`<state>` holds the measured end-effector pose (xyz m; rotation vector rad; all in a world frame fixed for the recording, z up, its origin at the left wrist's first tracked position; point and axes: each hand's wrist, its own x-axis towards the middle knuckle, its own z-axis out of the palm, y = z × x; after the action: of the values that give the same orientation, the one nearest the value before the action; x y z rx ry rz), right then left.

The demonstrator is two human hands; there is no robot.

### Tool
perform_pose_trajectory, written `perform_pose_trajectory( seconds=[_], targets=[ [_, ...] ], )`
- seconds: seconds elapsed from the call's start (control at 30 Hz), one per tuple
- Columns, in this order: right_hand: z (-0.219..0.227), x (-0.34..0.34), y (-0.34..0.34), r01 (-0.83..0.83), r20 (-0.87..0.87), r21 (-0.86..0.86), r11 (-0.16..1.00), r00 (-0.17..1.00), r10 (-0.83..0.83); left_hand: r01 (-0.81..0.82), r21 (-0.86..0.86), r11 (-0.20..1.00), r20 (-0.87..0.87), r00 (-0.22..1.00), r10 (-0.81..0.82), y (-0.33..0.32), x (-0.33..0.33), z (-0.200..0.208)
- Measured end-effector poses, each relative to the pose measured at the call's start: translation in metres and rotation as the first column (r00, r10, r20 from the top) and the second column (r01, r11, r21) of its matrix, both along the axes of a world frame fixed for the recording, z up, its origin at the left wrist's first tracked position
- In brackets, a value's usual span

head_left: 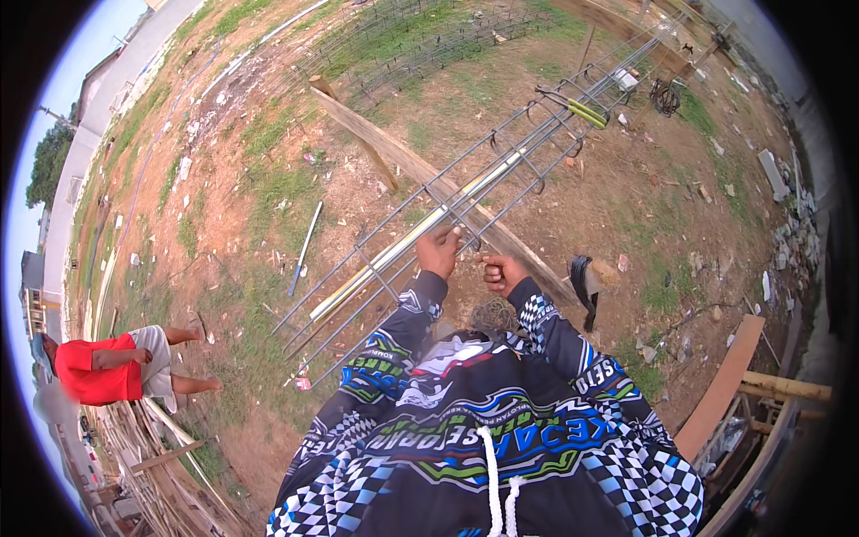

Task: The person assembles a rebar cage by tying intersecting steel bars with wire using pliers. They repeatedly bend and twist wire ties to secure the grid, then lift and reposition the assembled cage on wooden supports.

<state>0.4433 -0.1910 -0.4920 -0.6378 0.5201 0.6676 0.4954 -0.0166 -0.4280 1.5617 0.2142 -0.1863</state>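
Counts: bare hands, two: one left hand [438, 251], one right hand [505, 273]. Steel-bar cage [358, 245] at the hands: one. Yellow-handled tool [587, 113]: one. Blue-ended rod [297, 274] on ground: one. White drawstring ends [490, 479]: two. Bystander [100, 372] in red shirt: one.

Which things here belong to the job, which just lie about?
Likely job: rebar cage, at the left hand; wooden beam beneath it; yellow-handled tool on the cage.
Likely just lying about: blue-ended rod on the ground; black strip; wood pile.
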Motion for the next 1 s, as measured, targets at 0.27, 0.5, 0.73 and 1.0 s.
perform_pose_trajectory(
  seconds=[0.27, 0.5, 0.73, 1.0],
  targets=[
    [0.002, 0.005, -0.007, -0.066, 0.146, -0.233, 0.970, 0.984, 0.102, 0.007, 0.308, 0.951, 0.282, 0.954, -0.098, -0.013, 0.000, -0.010],
    [0.006, -0.004, -0.008, -0.023, 0.135, -0.240, 0.970, 0.989, 0.057, 0.024, 0.492, 0.870, 0.597, 0.718, -0.358, 0.000, -0.015, -0.008],
    [-0.014, 0.006, -0.006, -0.023, 0.116, -0.118, 0.993, 0.993, 0.037, 0.319, 0.173, 0.932, -0.239, 0.931, -0.275, -0.006, 0.035, -0.002],
    [0.006, -0.009, 0.000, 0.025, 0.137, -0.194, 0.981, 0.991, 0.002, 0.289, 0.366, 0.885, -0.083, 0.957, -0.278, -0.008, 0.031, -0.023]
  ],
)
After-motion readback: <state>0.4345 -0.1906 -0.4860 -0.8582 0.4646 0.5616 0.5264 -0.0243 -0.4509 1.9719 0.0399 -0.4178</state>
